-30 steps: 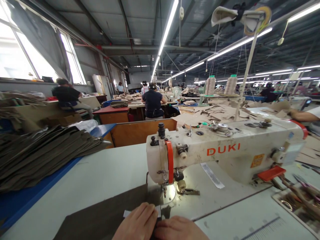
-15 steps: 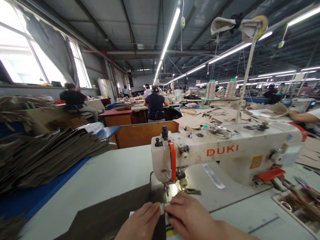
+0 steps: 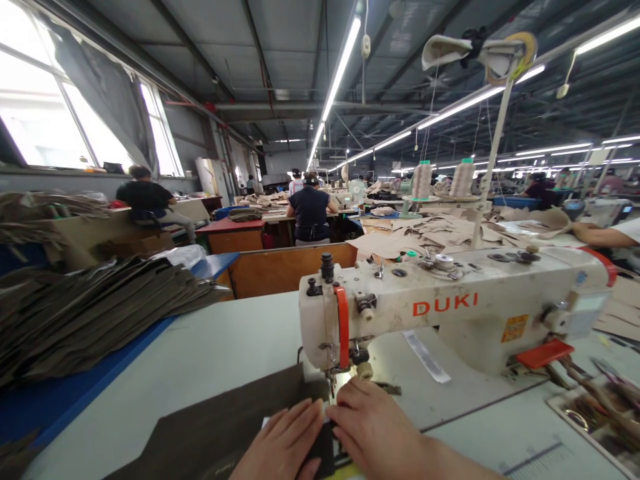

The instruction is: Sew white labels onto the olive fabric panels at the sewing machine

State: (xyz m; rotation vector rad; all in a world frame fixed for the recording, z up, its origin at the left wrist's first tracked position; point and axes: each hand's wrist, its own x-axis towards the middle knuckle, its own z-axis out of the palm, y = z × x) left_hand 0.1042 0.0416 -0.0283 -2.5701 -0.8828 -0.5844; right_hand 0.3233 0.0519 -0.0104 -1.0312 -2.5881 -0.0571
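From where I am standing, the person's left hand [image 3: 285, 440] is lying palm-down on a dark cloth piece [image 3: 220, 427], fingers extended and side by side. A white slip [image 3: 266, 421] is showing partly from beneath that hand. The right hand [image 3: 375, 420] is bending its fingers at the cloth's right edge, near the left hand's fingertips; whether it is pinching the fabric, I cannot tell. The cloth is resting on a pale tabletop [image 3: 220, 340], its far end reaching close to the needle end of a sewing machine [image 3: 390, 307] marked DUKI. A printed white strip [image 3: 427, 357] is lying on the machine's bed. To the left, a stack of dark cloth pieces [image 3: 100, 313] is occupying a blue surface [image 3: 45, 407]. Ahead, a co-worker in a dark top [image 3: 310, 213] is sitting, back turned. At far right, another person's forearm [image 3: 600, 233] is extending into view.
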